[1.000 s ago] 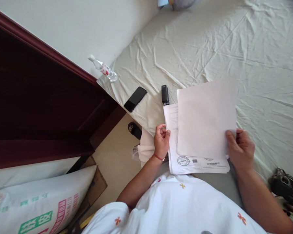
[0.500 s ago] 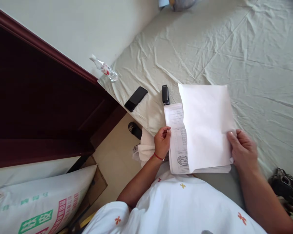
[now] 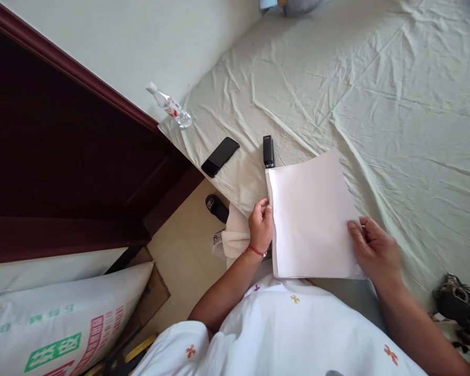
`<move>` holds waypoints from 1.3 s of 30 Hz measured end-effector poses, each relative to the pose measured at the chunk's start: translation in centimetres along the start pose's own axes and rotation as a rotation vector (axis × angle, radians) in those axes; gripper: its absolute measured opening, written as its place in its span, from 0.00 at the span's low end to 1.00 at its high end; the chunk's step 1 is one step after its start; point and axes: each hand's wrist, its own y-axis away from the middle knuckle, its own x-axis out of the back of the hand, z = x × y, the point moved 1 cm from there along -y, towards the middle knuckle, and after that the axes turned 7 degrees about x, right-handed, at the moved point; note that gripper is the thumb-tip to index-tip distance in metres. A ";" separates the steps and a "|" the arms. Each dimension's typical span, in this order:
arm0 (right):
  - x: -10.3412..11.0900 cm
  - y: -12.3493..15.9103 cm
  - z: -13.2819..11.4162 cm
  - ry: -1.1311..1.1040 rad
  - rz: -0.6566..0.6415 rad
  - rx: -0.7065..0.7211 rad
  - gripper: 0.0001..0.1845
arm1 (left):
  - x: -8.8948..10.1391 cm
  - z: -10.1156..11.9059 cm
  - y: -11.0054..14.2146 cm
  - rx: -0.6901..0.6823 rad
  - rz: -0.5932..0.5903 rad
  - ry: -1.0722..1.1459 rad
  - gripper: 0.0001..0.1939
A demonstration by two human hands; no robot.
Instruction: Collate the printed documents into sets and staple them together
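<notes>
1. The page covers the stack near the bed's left edge; whether bed or lap bears the stack's near side is unclear. Its far right corner looks raised, so a loose drop could leave it crooked.
2. The right hand pinches the page's right edge, thumb on top. Too hard a grip or a sideways pull could crease or tear it.
3. The left hand grips the stack's left edge between thumb and curled fingers. Were it to slacken, the papers could fan out or slide towards the floor.
4. The stapler sits right at the stack's far left corner; a nudge of the stack could push it askew.
5. The phone lies by the bed's left edge, where a tug on the cloth might tip it off.
6. The bottle stands at the bed's far left corner, exposed to the same tug.
</notes>
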 end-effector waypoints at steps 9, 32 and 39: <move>-0.4 0.6 -0.5 0.185 -0.004 0.084 0.18 | -0.7 0.3 -0.2 0.005 -0.062 0.030 0.13; -3.8 -5.5 -2.5 0.257 0.036 0.097 0.38 | 1.4 1.4 -1.8 -0.076 0.024 -0.345 0.38; -3.1 -6.4 -1.6 0.259 -0.032 0.002 0.34 | 2.0 2.1 -3.4 -0.037 -0.112 -0.322 0.08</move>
